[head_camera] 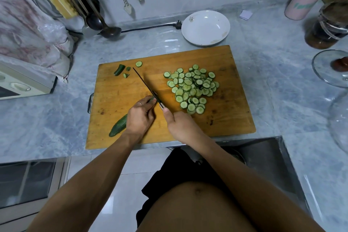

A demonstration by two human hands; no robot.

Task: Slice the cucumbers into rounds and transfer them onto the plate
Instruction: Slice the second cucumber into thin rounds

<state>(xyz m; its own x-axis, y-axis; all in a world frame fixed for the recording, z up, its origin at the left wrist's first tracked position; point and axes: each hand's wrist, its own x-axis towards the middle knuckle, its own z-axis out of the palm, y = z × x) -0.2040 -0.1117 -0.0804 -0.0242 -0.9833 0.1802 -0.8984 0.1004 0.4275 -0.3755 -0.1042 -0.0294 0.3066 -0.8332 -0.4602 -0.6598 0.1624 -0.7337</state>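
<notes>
A dark green cucumber (118,126) lies slantwise on the wooden cutting board (222,118); my left hand (140,117) holds it down near its cut end, fingers curled over it. My right hand (180,125) grips the handle of a knife (146,85), whose thin blade stands edge-down against the cucumber's cut end and points to the far left. A heap of cucumber rounds (192,88) covers the board's right half. A white plate (205,27) sits just behind the board, with no slices on it.
Cucumber end pieces (120,70) and one lone round (139,64) lie at the board's far left corner. An appliance (24,84) and hanging utensils stand at left, a black cable (150,27) runs behind, jars and a glass lid (329,68) at right, a sink (263,154) at front right.
</notes>
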